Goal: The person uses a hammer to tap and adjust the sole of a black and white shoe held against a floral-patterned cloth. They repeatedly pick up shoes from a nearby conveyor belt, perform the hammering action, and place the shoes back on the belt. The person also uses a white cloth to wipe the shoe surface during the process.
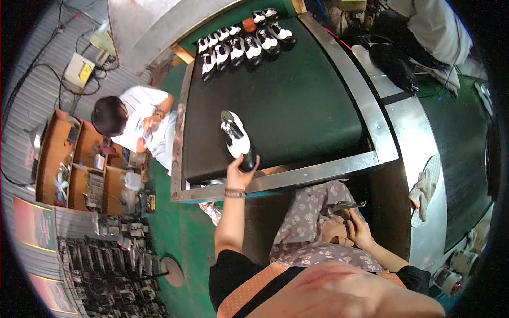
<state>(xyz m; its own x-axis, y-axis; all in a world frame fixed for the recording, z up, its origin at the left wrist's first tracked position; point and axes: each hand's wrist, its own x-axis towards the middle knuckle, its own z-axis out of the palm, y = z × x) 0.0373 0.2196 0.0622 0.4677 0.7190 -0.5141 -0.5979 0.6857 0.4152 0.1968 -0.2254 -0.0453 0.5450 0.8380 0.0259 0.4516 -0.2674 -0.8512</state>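
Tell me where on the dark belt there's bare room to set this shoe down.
The belt is bare across its middle and right, between the shoe in the left hand and the right rail. It is crowded at the far end, where a row of shoes stands.

- Far along the dark conveyor belt you see a cluster of black-and-white shoes set in rows.
- To your left a seated person in a white shirt bends over something small.
- Beside that person stands a brown compartment box full of small parts.
- On the steel rail to your right lies a pale glove.
- At upper right another person in a white top sits near the belt's end.
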